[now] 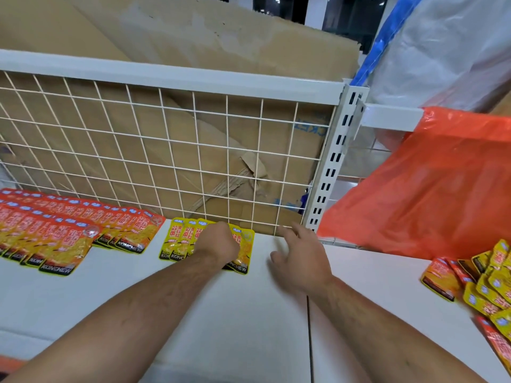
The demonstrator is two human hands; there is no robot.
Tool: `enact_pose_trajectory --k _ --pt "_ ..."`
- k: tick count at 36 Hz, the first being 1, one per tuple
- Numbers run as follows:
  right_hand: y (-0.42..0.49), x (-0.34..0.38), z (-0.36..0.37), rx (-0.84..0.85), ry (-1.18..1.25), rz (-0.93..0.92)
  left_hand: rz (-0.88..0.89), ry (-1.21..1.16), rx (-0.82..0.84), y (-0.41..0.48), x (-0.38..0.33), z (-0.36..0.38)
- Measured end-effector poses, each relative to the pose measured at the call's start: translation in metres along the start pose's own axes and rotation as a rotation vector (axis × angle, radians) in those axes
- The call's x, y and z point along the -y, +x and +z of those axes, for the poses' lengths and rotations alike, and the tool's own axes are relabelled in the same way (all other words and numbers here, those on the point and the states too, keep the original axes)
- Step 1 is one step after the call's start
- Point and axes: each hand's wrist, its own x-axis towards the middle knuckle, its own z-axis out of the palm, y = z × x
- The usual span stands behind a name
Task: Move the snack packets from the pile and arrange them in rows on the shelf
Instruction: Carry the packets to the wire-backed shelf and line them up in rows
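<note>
Left hand (218, 241) rests on the yellow packets (177, 239), fingers hidden, grip unclear; right hand (301, 261) hovers empty, fingers spread. Best overlap each new packet evenly, edges level with the red rows (69, 230). Pile (484, 286) lies far right on the shelf (249, 313).

Bare white shelf (249, 313) lies open between the yellow packets (179, 241) and the pile (484, 283) at the right, while the wire mesh (166, 150) closes the back, red packet rows (69, 233) fill the left, and an orange bag (428, 194) overhangs the right rear corner.
</note>
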Motion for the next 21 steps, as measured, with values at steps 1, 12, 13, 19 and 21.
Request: enact_pose_trajectory --k 1,12,13,19,21 --pt "0.000 0.000 0.000 0.004 0.001 0.005 0.011 0.029 0.001 0.000 -0.001 0.000" --pt "0.001 0.002 0.000 0.005 0.010 0.006 0.030 0.185 -0.019 -0.002 -0.002 0.000" --pt "0.000 0.002 0.000 0.006 0.013 0.006 0.030 0.197 -0.020 -0.003 -0.002 0.000" --pt "-0.003 0.009 -0.004 0.035 -0.016 -0.007 0.048 0.247 -0.013 -0.004 0.001 -0.004" --pt "-0.003 0.011 -0.005 0.035 -0.030 -0.023 0.074 0.221 -0.048 -0.005 0.004 -0.006"
